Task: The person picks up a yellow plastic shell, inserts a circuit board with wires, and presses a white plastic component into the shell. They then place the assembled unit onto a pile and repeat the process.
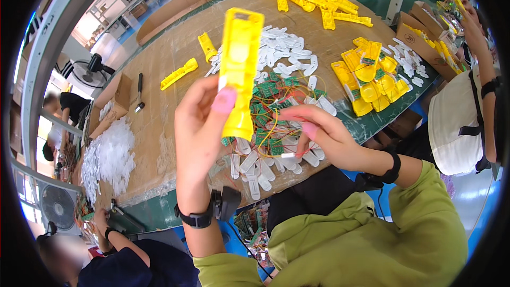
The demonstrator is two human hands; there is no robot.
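Observation:
My left hand (204, 119) is closed around a long yellow plastic housing half (241, 69), held upright above the table with its hollow, ribbed side showing. To its right, my right hand (321, 133) is bent over a heap of green circuit boards (263, 111) with red and yellow wires. A yellow wire (265, 141) loops beside its fingertips and runs to a small white end piece (288, 155), which the lower fingers appear to pinch. Grey-white strip-shaped parts (255, 172) lie beneath the hands, and a pile of white ones (284, 48) lies beyond.
Yellow housings lie in a stack (369, 77) at right and a heap (324, 2) at the back. A hammer (139, 93) and thin translucent pieces (114, 154) lie at left. Cardboard boxes (425, 37) edge the table (154, 138). Co-workers sit at lower left and right.

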